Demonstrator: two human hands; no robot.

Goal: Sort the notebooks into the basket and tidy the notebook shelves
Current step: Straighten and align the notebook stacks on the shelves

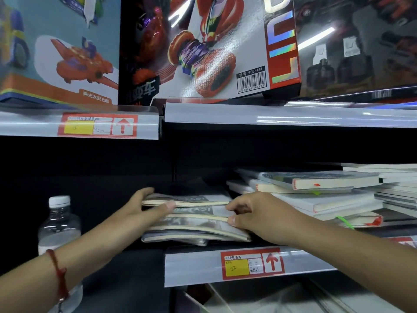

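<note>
Your left hand and right hand sit at the left and right ends of a small notebook stack on the middle shelf. Right of it, touching your right hand, lies a larger notebook pile. A water bottle stands to the left, nearer you. Toy boxes stand on the upper shelf.

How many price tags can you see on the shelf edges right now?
2: one price tag on the upper shelf edge at left, the other on the lower shelf edge below the right hand. More may lie out of frame.
</note>
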